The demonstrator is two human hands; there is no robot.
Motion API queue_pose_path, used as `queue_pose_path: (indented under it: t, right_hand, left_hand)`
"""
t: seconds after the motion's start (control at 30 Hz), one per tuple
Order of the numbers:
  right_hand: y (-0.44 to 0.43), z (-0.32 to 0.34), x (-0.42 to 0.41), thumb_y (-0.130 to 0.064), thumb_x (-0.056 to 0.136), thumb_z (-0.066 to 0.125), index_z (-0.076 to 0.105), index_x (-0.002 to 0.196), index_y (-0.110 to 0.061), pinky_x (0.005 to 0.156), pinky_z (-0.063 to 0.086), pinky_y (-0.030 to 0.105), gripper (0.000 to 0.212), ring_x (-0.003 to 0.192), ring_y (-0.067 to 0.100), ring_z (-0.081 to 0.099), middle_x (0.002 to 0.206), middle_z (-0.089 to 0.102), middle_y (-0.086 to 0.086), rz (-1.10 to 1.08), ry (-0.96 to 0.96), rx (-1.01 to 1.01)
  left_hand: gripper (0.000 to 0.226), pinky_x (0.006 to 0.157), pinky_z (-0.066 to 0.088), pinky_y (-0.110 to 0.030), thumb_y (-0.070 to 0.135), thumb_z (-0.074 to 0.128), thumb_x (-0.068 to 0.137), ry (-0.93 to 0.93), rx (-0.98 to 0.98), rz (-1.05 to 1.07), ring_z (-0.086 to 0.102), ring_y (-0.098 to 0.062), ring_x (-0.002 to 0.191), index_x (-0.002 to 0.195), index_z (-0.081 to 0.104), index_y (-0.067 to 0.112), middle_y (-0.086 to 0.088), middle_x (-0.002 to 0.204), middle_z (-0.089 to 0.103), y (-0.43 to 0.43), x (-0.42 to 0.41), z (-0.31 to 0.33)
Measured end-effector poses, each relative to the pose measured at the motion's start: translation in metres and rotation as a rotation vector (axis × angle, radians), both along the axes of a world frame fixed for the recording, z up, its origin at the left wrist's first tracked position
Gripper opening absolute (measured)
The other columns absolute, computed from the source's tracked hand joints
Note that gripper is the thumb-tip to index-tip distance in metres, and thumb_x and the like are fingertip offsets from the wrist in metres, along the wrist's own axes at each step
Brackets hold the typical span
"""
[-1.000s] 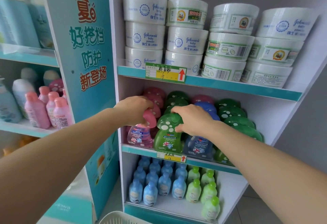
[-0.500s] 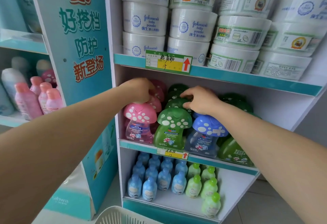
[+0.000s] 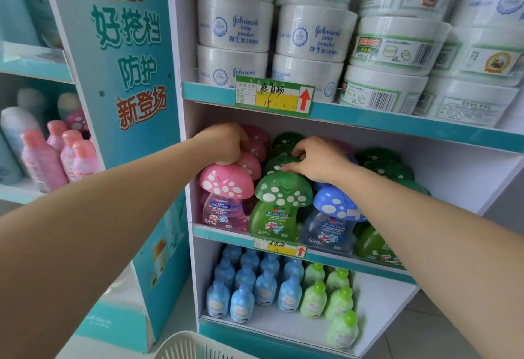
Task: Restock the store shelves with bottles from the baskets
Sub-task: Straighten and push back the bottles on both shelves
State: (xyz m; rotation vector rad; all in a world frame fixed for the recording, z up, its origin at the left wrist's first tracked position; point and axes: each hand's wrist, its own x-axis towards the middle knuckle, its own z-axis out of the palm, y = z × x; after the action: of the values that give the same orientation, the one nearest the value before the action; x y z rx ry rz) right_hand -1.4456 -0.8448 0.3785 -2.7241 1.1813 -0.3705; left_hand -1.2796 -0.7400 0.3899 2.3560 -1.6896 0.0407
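Both hands reach into the middle shelf [image 3: 334,262], among the mushroom-cap bottles at frame centre.

I see the left hand [image 3: 226,143] curled over a pink cap [image 3: 249,164] in the second row, behind the front pink bottle [image 3: 225,197]; whether it grips or merely rests, I cannot tell. The right hand [image 3: 320,161] lies with fingers loosely bent on a green cap [image 3: 279,163] behind the front green bottle [image 3: 279,205], holding nothing that I can confirm. A blue bottle [image 3: 331,217] stands just beside, under the right wrist. A basket [image 3: 184,344] rim shows at bottom centre. I judge these bottles rigid, liquid-filled, moderately heavy, glossy and top-heavy; best taken under the cap, round the narrow neck.
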Motion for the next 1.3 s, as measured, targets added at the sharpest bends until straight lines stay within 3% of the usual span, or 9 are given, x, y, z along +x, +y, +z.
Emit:
queue_pose_path:
  t: [0.47, 0.57, 0.67, 0.77, 0.93, 1.07, 1.3]
  right_hand:
    - [0.000, 0.006, -0.003, -0.043, 0.077, 0.074, 0.065, 0.115, -0.014, 0.091, 0.049, 0.032, 0.049, 0.104, 0.021, 0.061, 0.115, 0.066, 0.002, 0.049, 0.028, 0.056]
    - [-0.003, 0.011, -0.005, -0.042, 0.086, 0.065, 0.070, 0.106, -0.014, 0.086, 0.049, 0.032, 0.035, 0.100, 0.022, 0.062, 0.109, 0.069, 0.004, 0.035, -0.020, 0.071]
    - [-0.013, 0.013, -0.006, -0.032, 0.090, 0.060, 0.070, 0.110, -0.017, 0.088, 0.048, 0.030, 0.026, 0.103, 0.022, 0.060, 0.113, 0.068, 0.004, -0.012, -0.101, 0.039]
    - [-0.024, 0.010, -0.002, -0.027, 0.087, 0.066, 0.066, 0.118, -0.019, 0.094, 0.046, 0.029, 0.032, 0.111, 0.023, 0.058, 0.122, 0.065, 0.004, -0.027, -0.103, 0.020]
    - [-0.034, 0.003, 0.007, -0.035, 0.084, 0.069, 0.055, 0.131, -0.021, 0.097, 0.042, 0.028, 0.051, 0.121, 0.023, 0.053, 0.134, 0.057, 0.003, -0.022, -0.042, 0.035]
    - [-0.038, -0.001, 0.010, -0.040, 0.084, 0.069, 0.054, 0.132, -0.020, 0.096, 0.040, 0.027, 0.054, 0.123, 0.023, 0.051, 0.137, 0.054, 0.002, -0.047, -0.023, 0.033]
    - [-0.040, 0.001, 0.007, -0.041, 0.082, 0.070, 0.058, 0.127, -0.018, 0.098, 0.045, 0.030, 0.052, 0.119, 0.021, 0.055, 0.131, 0.059, 0.002, -0.030, -0.032, 0.047]
  left_hand:
    - [0.043, 0.083, 0.045, -0.025, 0.003, 0.051, 0.087, -0.006, 0.038, 0.009, 0.057, -0.025, 0.108, 0.123, 0.063, 0.023, -0.003, 0.128, 0.060, 0.000, -0.003, 0.004]
    - [0.040, 0.088, 0.050, -0.029, 0.011, 0.052, 0.089, -0.007, 0.037, 0.047, 0.056, -0.028, 0.109, 0.126, 0.060, 0.023, -0.005, 0.128, 0.059, -0.005, -0.003, 0.009]
    - [0.035, 0.093, 0.047, -0.031, 0.018, 0.051, 0.093, -0.032, -0.013, 0.041, 0.053, -0.029, 0.115, 0.127, 0.059, 0.022, -0.006, 0.131, 0.056, -0.017, 0.000, 0.010]
    - [0.039, 0.097, 0.046, -0.037, 0.016, 0.049, 0.093, -0.038, -0.016, 0.034, 0.053, -0.031, 0.116, 0.131, 0.056, 0.020, -0.010, 0.133, 0.056, -0.028, 0.002, 0.006]
    - [0.046, 0.099, 0.042, -0.032, 0.013, 0.047, 0.095, -0.016, 0.035, 0.017, 0.049, -0.029, 0.123, 0.140, 0.045, 0.023, -0.008, 0.140, 0.050, -0.042, 0.007, 0.001]
    - [0.041, 0.096, 0.045, -0.032, 0.014, 0.053, 0.093, 0.014, 0.035, 0.005, 0.054, -0.028, 0.115, 0.133, 0.053, 0.022, -0.007, 0.132, 0.057, -0.049, 0.015, -0.001]
    - [0.042, 0.100, 0.038, -0.028, 0.008, 0.060, 0.088, 0.021, -0.065, 0.017, 0.050, -0.025, 0.122, 0.127, 0.059, 0.021, -0.003, 0.136, 0.054, -0.055, 0.021, -0.011]
